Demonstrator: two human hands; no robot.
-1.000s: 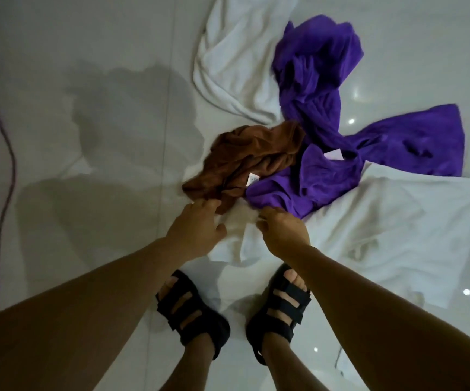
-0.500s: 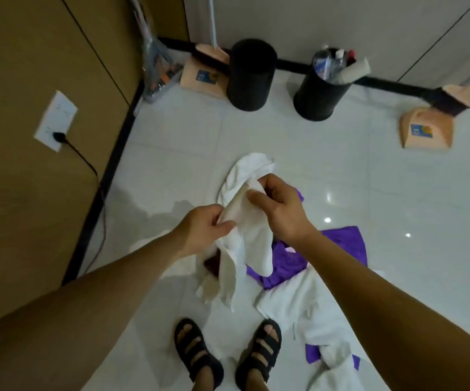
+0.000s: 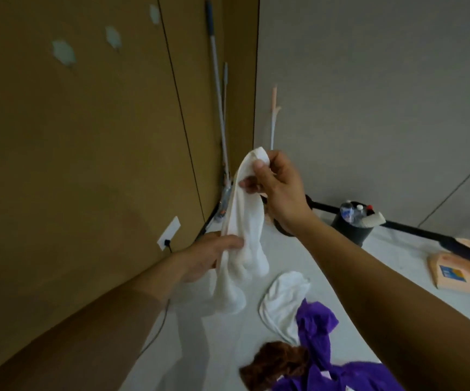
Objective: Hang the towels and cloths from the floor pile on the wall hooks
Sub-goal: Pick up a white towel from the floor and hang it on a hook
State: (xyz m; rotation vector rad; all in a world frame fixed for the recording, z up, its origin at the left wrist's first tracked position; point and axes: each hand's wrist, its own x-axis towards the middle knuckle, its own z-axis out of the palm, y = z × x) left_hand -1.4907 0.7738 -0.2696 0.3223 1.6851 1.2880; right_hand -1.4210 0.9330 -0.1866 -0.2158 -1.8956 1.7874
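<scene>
A white cloth (image 3: 245,238) hangs in the air between both hands. My right hand (image 3: 277,193) pinches its top corner at chest height. My left hand (image 3: 208,256) grips the cloth lower down along its left edge. On the floor below lie another white towel (image 3: 283,301), a purple cloth (image 3: 317,337) and a brown cloth (image 3: 273,365). Several pale wall hooks (image 3: 64,52) are stuck in a rising row on the brown wall at upper left, far above and to the left of the held cloth.
A mop handle (image 3: 217,88) leans in the corner. A wall socket (image 3: 169,232) with a cable sits low on the brown wall. A black bin (image 3: 353,230) with bottles, a brush and a pink dustpan (image 3: 456,275) stand along the grey wall.
Both hands pulled the white cloth off the floor pile and raised it. My view has tilted up from the floor to the walls and hooks.
</scene>
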